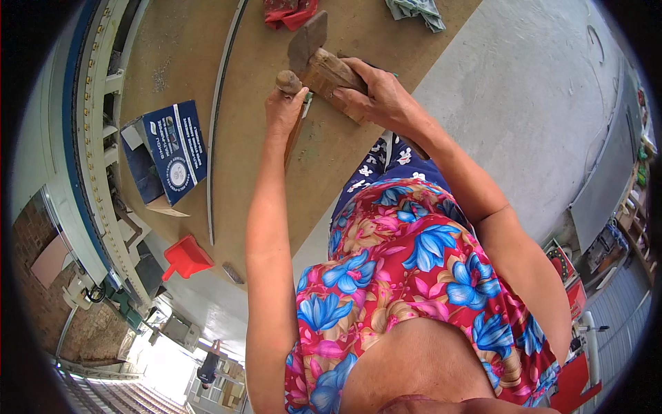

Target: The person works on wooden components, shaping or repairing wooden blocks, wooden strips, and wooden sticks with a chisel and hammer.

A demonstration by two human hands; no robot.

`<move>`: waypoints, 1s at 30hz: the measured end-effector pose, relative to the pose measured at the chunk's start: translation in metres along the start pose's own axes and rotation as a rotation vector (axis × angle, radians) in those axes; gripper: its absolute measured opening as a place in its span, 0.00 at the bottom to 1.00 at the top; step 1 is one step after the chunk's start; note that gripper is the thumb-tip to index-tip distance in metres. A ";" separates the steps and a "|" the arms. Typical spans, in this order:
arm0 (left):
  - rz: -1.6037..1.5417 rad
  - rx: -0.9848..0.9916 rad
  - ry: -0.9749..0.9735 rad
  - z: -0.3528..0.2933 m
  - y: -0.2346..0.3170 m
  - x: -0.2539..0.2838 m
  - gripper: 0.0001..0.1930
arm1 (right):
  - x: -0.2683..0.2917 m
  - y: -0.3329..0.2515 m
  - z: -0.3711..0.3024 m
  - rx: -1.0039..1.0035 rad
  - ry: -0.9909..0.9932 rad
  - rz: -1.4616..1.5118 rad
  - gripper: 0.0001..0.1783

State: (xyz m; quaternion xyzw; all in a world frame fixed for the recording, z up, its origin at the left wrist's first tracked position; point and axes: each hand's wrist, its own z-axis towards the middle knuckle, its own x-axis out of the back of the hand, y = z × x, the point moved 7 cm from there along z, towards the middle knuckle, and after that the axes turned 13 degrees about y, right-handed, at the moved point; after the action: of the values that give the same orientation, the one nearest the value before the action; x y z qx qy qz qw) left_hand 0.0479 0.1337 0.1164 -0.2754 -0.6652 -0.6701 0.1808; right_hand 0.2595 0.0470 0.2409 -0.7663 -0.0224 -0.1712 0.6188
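My left hand point(283, 114) is closed around a wooden handle point(288, 81) whose rounded end sticks out above the fingers. Beside that hand, a thin brown strip point(296, 134) runs down along my wrist. With my right hand point(383, 96) I grip a thick wooden block point(327, 74), thumb on one side and fingers on the other. A flat, dark, rust-coloured metal blade point(308, 43) stands at the block's far end; how it joins the block, I cannot tell. Both hands are close together above the brown tabletop point(255, 41).
A blue cardboard box point(165, 152) lies open at left, near a long metal strip point(219, 103). A red dustpan point(187, 257) is at the table's near left edge. Red cloth point(289, 12) and grey-green cloth point(417, 12) lie at the far side. A distant person point(208, 366) stands lower left.
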 end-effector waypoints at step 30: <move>0.080 -0.002 -0.108 0.011 0.005 -0.010 0.19 | -0.021 -0.009 0.019 0.122 -0.065 -0.147 0.22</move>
State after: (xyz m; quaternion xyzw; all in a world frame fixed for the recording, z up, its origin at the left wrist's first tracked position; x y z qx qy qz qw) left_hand 0.0599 0.1428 0.1136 -0.3377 -0.6616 -0.6473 0.1711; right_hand 0.2416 0.0707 0.2403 -0.7286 -0.1090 -0.1892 0.6491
